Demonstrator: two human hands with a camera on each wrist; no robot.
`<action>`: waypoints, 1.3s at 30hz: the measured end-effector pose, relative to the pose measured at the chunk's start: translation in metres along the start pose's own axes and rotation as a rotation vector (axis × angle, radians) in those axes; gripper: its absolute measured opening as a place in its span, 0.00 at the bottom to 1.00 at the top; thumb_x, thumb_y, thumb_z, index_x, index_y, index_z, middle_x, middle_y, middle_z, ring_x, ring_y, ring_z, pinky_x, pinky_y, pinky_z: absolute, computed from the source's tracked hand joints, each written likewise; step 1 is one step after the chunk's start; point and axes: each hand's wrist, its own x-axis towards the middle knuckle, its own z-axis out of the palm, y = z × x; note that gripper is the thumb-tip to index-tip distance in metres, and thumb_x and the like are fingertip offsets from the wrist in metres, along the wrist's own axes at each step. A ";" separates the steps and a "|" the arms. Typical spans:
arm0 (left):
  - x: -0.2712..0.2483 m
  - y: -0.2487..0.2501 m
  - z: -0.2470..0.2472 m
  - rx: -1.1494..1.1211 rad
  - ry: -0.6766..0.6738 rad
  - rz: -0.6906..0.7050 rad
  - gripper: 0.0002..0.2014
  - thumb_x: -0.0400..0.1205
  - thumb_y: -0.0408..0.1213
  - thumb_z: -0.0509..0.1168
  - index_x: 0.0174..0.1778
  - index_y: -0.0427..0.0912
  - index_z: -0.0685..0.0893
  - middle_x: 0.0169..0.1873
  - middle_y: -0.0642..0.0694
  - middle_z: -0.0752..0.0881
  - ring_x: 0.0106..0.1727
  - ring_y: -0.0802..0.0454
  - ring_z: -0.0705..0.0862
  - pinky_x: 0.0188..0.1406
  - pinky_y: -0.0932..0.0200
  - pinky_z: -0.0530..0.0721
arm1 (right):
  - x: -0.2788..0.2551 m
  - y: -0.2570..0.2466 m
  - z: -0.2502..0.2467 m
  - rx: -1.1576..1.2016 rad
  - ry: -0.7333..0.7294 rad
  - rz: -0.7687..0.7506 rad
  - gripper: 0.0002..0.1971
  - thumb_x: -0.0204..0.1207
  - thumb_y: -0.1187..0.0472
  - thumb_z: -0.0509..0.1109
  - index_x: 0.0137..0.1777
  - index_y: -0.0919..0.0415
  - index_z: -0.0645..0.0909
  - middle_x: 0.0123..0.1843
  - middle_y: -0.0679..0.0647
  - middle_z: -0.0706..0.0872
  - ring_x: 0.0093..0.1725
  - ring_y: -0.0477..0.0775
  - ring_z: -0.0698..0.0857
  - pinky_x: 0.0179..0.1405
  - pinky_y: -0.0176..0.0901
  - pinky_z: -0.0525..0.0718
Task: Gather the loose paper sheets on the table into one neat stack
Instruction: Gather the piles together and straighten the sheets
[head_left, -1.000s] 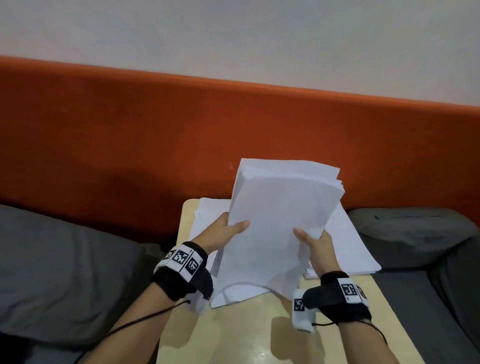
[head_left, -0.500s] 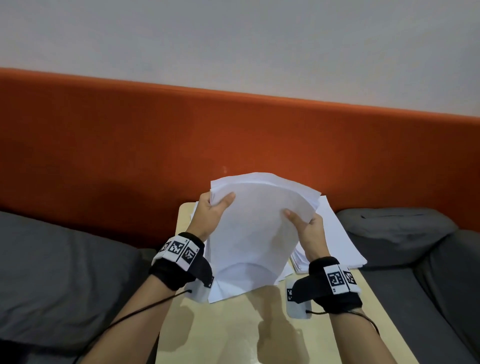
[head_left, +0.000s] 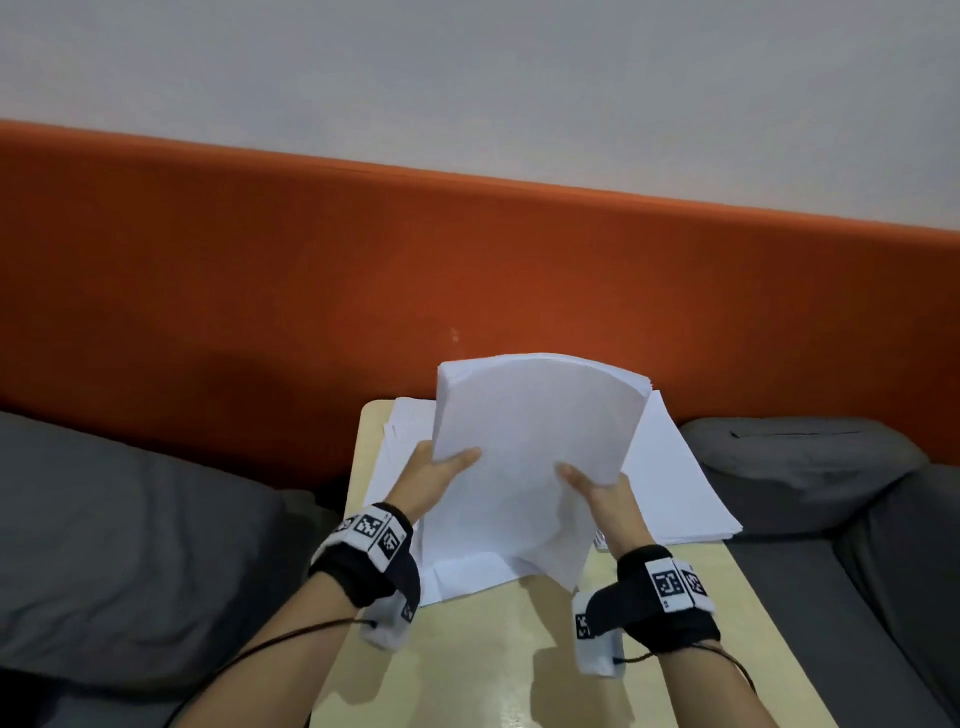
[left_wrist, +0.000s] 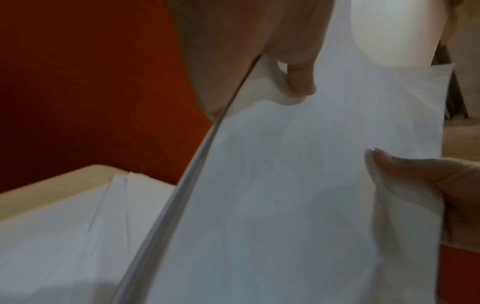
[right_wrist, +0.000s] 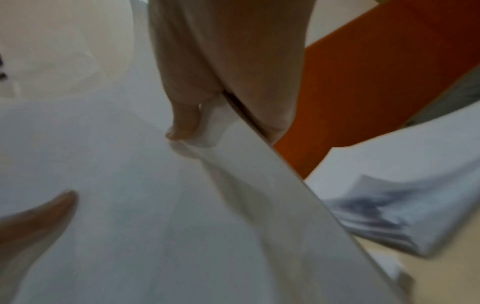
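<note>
A thick bundle of white paper sheets (head_left: 530, 457) stands tilted above the small beige table (head_left: 519, 649), its top bowed away from me. My left hand (head_left: 441, 467) grips its left edge, thumb on the front face. My right hand (head_left: 597, 486) grips the right edge the same way. In the left wrist view the bundle (left_wrist: 298, 195) fills the frame with my thumb pressing on it. More white sheets (head_left: 670, 473) lie flat on the table behind and to the right, and others (head_left: 400, 447) lie to the left. In the right wrist view that lying pile (right_wrist: 405, 205) looks fanned at its corner.
An orange padded backrest (head_left: 260, 291) runs behind the table. Grey cushions lie to the left (head_left: 130, 545) and right (head_left: 810, 462) of it. The table's near half (head_left: 493, 675) is bare beige surface.
The bundle dropped lower towards the table and its top bowed over, then rose slightly. Both hands slid along its side edges while keeping hold.
</note>
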 end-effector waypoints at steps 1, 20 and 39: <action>0.003 -0.012 0.000 0.051 -0.025 -0.036 0.10 0.78 0.38 0.70 0.54 0.43 0.83 0.53 0.43 0.88 0.47 0.56 0.87 0.50 0.62 0.82 | 0.003 0.007 -0.001 -0.006 0.023 0.013 0.12 0.73 0.63 0.74 0.55 0.63 0.79 0.51 0.59 0.86 0.48 0.58 0.84 0.46 0.47 0.80; 0.066 -0.089 -0.009 0.312 0.320 -0.342 0.30 0.82 0.29 0.62 0.79 0.31 0.58 0.75 0.34 0.69 0.75 0.39 0.70 0.72 0.53 0.69 | 0.077 0.064 -0.011 -0.503 0.161 0.165 0.13 0.78 0.60 0.69 0.56 0.70 0.82 0.43 0.60 0.81 0.44 0.60 0.78 0.43 0.44 0.72; 0.045 -0.034 0.000 -0.049 -0.208 -0.054 0.11 0.82 0.29 0.63 0.57 0.45 0.81 0.55 0.46 0.86 0.51 0.58 0.87 0.57 0.60 0.84 | 0.074 0.040 -0.002 0.168 0.074 0.162 0.22 0.75 0.61 0.71 0.67 0.57 0.71 0.60 0.50 0.82 0.60 0.53 0.83 0.60 0.45 0.80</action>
